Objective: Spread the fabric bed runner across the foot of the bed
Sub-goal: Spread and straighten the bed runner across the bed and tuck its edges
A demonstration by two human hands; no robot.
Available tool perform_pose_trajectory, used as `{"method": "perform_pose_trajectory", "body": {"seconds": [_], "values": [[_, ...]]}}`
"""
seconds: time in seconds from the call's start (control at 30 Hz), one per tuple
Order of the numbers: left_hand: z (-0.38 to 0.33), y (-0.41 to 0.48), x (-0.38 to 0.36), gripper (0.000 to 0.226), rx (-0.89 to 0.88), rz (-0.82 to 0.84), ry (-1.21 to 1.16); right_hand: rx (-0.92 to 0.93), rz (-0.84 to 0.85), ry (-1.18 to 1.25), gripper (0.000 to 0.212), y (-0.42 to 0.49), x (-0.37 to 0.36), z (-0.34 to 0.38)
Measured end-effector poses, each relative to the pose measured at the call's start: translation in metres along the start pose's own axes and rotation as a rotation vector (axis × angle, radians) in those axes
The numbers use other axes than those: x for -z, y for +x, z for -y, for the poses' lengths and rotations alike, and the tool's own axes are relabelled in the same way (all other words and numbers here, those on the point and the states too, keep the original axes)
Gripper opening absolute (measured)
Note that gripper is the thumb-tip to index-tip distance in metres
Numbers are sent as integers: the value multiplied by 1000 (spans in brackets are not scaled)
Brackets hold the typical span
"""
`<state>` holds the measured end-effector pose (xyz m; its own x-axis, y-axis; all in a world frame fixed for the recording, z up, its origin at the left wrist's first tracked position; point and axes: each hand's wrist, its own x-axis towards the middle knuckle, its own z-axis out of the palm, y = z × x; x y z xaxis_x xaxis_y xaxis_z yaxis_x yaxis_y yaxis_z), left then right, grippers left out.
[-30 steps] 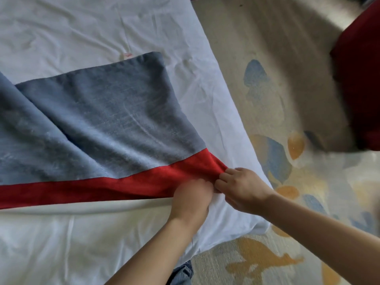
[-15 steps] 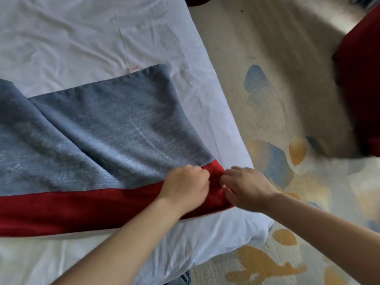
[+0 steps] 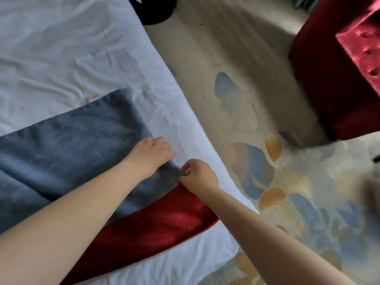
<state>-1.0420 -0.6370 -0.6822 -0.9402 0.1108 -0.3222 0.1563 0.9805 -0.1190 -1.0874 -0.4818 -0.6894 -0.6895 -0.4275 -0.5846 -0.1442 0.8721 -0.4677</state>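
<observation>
We look down on the bed (image 3: 61, 48), its white cover wrinkled, its edge running diagonally down to the right. Directly on it lies the bed runner (image 3: 72, 145) (blue-grey, with a red band along its near side), its end near that edge. Beside the bed, patterned carpet (image 3: 236, 58) carries a red upholstered seat (image 3: 329, 79).

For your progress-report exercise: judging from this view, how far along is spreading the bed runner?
Done: the bed runner lies on the white sheet, red band nearest. In hand: left hand and right hand hold its end edge. Left: a fold near the picture's left edge needs smoothing.
</observation>
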Motion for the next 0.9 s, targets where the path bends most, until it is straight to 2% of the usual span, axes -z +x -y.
{"method": "perform_pose_trajectory", "body": {"seconds": [0.2, 0.27, 0.4, 0.57, 0.67, 0.8, 0.9], "values": [[-2, 25, 17, 23, -51, 66, 71, -34, 23, -59, 35, 5, 22, 1], [-8, 36, 20, 23, -62, 53, 78, -72, 48, -102, 33, 8, 29, -4], [-26, 61, 29, 26, -82, 6, 50, -85, -99, -163, 28, 1, 38, -23], [-42, 62, 49, 23, -193, -309, 141, -185, -238, -229, 30, -2, 52, -44], [-33, 58, 43, 26, -205, -363, 114, -229, -220, -251, 30, -1, 56, -44], [12, 47, 22, 25, -47, -253, -16, -213, -205, -318, 30, 3, 58, -26], [48, 29, 15, 23, 66, -262, -20, -151, -313, -165, 23, 19, 57, -7]]}}
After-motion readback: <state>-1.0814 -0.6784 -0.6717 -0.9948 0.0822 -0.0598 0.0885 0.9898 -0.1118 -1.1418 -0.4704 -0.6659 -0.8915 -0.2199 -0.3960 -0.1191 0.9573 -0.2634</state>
